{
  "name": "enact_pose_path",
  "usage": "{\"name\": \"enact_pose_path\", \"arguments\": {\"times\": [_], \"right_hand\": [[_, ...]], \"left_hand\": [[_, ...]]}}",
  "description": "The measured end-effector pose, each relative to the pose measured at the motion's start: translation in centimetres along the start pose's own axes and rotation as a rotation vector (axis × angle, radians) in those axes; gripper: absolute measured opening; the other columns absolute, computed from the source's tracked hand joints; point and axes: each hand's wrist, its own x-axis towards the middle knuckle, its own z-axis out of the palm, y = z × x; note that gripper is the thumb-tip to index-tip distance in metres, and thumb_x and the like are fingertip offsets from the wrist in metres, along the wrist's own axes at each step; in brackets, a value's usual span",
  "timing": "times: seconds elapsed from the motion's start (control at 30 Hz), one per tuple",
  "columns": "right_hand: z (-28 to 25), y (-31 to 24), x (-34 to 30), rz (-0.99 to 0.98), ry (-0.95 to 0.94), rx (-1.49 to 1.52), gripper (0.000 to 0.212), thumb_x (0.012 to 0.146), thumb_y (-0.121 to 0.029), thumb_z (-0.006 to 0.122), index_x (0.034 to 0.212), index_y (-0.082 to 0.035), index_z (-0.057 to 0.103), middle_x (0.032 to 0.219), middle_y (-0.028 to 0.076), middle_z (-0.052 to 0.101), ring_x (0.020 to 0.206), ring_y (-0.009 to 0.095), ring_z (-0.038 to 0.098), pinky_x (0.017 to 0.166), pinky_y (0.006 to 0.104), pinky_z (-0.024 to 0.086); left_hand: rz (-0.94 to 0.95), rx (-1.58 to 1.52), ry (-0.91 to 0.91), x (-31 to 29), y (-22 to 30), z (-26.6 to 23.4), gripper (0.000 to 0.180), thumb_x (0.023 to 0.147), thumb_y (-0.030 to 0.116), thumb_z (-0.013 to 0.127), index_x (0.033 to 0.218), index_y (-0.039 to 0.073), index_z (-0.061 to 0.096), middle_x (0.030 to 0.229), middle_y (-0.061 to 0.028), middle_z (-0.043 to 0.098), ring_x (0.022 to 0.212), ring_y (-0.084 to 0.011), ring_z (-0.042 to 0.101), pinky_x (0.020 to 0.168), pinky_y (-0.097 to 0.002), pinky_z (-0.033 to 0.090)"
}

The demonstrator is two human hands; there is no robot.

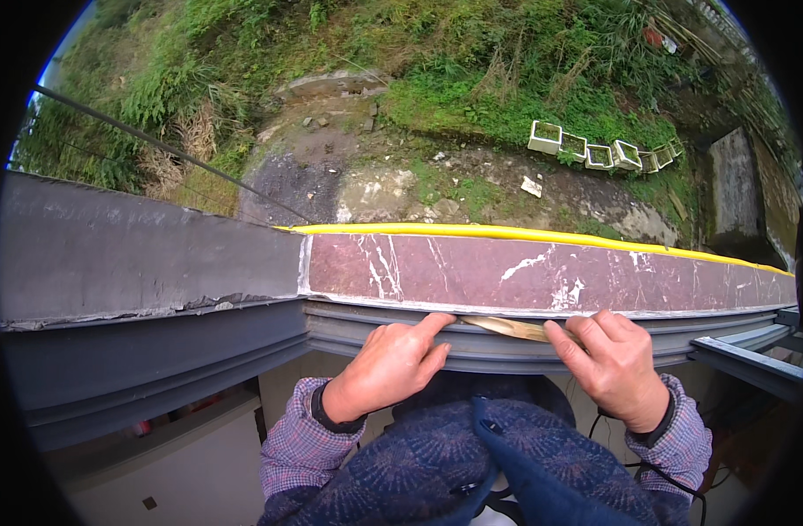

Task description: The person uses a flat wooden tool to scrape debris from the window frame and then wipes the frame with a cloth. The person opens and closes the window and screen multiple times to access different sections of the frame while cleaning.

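Observation:
A thin, tan, slightly twisted strip [506, 327] lies along the dark grey window frame [384, 328], between my two hands. I cannot tell whether it is tape or wood. My left hand [388, 366] rests at the strip's left end, its index fingertip pressed against the frame's upper edge. The left thumb stands apart below, and the other fingers curl under. At the strip's right end, my right hand [613, 366] grips it, with one digit pointing along it and the rest bent. The strip's right tip is hidden by those fingers.
Beyond the frame runs a reddish stone sill [480, 270] with white smears, edged by a yellow hose or pipe [506, 232]. A dark grey ledge [147, 245] adjoins on the left. Far below are rocky ground, greenery and several white planters [599, 157]. A cable [173, 153] crosses at left.

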Motion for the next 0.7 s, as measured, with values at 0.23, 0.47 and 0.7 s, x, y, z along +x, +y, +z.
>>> {"name": "enact_pose_path", "arguments": {"times": [0.23, 0.47, 0.7], "right_hand": [[-0.5, 0.2, -0.7, 0.043, -0.079, -0.023, 0.041, 0.069, -0.011, 0.069, 0.111, -0.007, 0.072, 0.089, 0.003, 0.064, 0.073, 0.017, 0.059, 0.06, 0.0305, 0.051], [-2.8, 1.3, -1.2, 0.235, -0.096, 0.145, 0.034, 0.071, -0.002, 0.073, 0.105, -0.004, 0.07, 0.077, 0.008, 0.062, 0.067, 0.026, 0.06, 0.058, 0.0379, 0.049], [-3.8, 2.5, -1.0, 0.311, -0.181, 0.376, 0.034, 0.073, -0.003, 0.076, 0.106, -0.004, 0.069, 0.074, 0.011, 0.059, 0.064, 0.03, 0.062, 0.056, 0.0401, 0.05]], "left_hand": [[-0.039, -0.212, 0.106, -2.4, -0.1, -0.4, 0.045, 0.094, 0.001, 0.06, 0.139, 0.003, 0.054, 0.067, -0.008, 0.064, 0.053, -0.0145, 0.059, 0.051, -0.03, 0.045], [-0.239, -0.561, 0.102, -6.1, -1.6, -0.2, 0.043, 0.096, -0.002, 0.058, 0.138, 0.004, 0.055, 0.071, -0.0031, 0.065, 0.058, -0.0063, 0.061, 0.053, -0.0236, 0.048], [-0.258, -0.695, 0.036, -6.6, -2.7, 1.0, 0.041, 0.097, 0.0, 0.059, 0.138, 0.003, 0.055, 0.073, -0.0018, 0.064, 0.056, -0.0034, 0.057, 0.049, -0.0199, 0.044]]}}
